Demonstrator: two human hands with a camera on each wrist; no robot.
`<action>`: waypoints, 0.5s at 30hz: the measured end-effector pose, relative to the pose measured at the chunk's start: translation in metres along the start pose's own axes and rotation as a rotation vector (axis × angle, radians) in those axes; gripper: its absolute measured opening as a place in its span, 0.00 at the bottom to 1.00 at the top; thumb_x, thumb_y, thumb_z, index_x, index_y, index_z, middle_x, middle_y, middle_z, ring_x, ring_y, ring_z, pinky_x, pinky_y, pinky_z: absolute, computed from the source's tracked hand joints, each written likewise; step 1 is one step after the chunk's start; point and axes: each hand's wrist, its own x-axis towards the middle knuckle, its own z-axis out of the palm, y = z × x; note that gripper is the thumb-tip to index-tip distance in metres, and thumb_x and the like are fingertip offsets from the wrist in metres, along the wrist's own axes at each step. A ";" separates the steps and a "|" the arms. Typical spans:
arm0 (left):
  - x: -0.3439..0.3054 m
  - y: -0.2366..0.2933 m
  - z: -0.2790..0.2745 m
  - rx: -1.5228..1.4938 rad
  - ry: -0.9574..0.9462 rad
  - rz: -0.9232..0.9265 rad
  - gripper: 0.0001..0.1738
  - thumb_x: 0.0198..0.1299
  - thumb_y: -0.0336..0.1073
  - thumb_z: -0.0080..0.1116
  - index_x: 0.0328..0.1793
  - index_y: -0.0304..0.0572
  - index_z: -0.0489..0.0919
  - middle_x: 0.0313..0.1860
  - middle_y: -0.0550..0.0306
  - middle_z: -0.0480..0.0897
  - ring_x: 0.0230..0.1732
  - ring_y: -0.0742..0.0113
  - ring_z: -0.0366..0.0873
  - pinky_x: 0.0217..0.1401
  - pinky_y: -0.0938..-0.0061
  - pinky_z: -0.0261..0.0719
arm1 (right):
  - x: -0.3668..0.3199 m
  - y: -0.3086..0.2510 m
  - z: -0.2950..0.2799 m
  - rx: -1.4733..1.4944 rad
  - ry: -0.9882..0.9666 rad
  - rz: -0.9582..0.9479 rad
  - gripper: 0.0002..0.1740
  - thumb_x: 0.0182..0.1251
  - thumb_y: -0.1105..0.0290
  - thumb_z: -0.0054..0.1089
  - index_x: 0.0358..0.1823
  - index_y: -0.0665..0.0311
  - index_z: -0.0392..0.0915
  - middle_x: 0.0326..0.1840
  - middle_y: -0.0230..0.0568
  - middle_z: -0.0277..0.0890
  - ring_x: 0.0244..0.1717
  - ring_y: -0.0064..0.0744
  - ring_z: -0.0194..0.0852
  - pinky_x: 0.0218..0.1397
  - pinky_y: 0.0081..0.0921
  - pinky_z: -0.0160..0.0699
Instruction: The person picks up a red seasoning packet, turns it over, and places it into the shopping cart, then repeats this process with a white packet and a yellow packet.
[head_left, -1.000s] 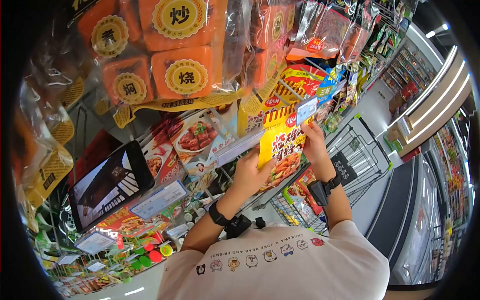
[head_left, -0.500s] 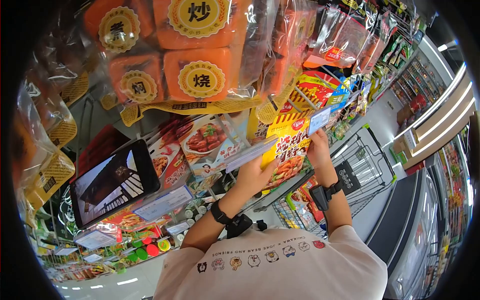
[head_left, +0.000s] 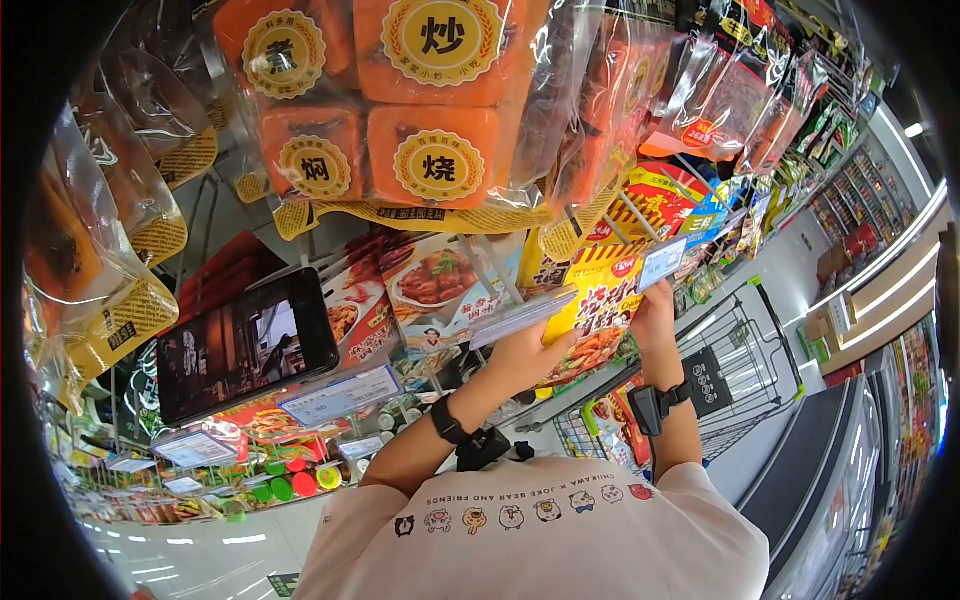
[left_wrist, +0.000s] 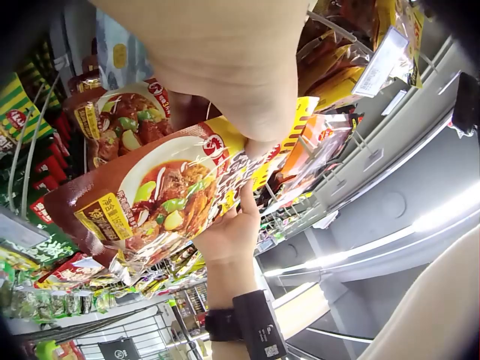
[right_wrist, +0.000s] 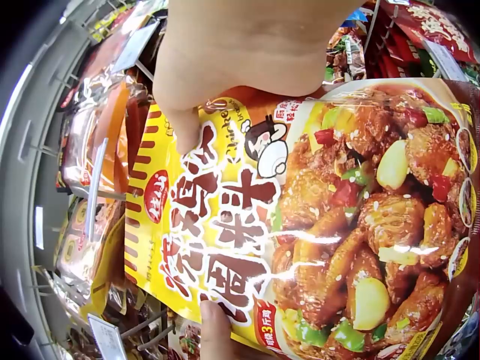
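Both hands grip a yellow-and-brown packet of chicken seasoning [head_left: 590,335], printed with a dish of chicken and peppers. My left hand [head_left: 530,355] holds one edge, its thumb [right_wrist: 215,330] on the printed front. At the opposite edge is my right hand [head_left: 655,318], its fingers partly hidden behind a price tag [head_left: 663,262]. In the right wrist view the packet's front [right_wrist: 330,225] faces the camera, with the right hand [right_wrist: 240,60] at its top edge. The left wrist view shows the packet's other face [left_wrist: 169,191], with a bowl of stew.
Packs of orange blocks [head_left: 430,150] hang above the hands. A phone [head_left: 250,345] showing a picture leans among the shelf's price tags [head_left: 340,395]. More sauce packets [head_left: 435,280] hang beside the left hand. A shopping cart [head_left: 735,350] with goods stands beyond the right arm.
The shelf, packet and hands have shifted rightward in the head view as the camera turned. Both hands keep hold of the packet. The phone's picture has changed.
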 end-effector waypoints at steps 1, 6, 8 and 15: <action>0.000 0.000 0.000 -0.008 -0.009 -0.012 0.16 0.54 0.39 0.57 0.45 0.37 0.75 0.32 0.51 0.80 0.31 0.63 0.78 0.36 0.72 0.73 | 0.000 0.000 -0.002 -0.005 0.001 -0.001 0.12 0.57 0.77 0.49 0.44 0.69 0.70 0.43 0.39 0.75 0.44 0.27 0.73 0.50 0.25 0.69; -0.002 0.000 -0.003 0.015 -0.088 -0.084 0.16 0.54 0.39 0.57 0.46 0.37 0.75 0.34 0.49 0.80 0.34 0.61 0.78 0.39 0.71 0.73 | -0.002 -0.001 0.000 -0.040 0.024 0.000 0.12 0.56 0.78 0.47 0.43 0.68 0.70 0.43 0.38 0.74 0.44 0.26 0.72 0.49 0.24 0.69; -0.002 0.004 -0.003 -0.070 -0.115 -0.166 0.17 0.55 0.40 0.56 0.46 0.37 0.75 0.35 0.49 0.80 0.34 0.60 0.78 0.38 0.71 0.73 | -0.001 -0.001 -0.006 -0.063 0.035 -0.032 0.13 0.55 0.78 0.48 0.43 0.68 0.71 0.43 0.37 0.74 0.44 0.26 0.71 0.49 0.24 0.68; 0.005 -0.006 -0.004 0.063 0.129 0.089 0.16 0.55 0.44 0.55 0.43 0.40 0.76 0.28 0.50 0.78 0.28 0.55 0.76 0.32 0.66 0.73 | 0.011 0.008 0.001 -0.123 0.047 -0.080 0.20 0.57 0.72 0.55 0.52 0.63 0.66 0.50 0.34 0.69 0.53 0.28 0.65 0.57 0.30 0.62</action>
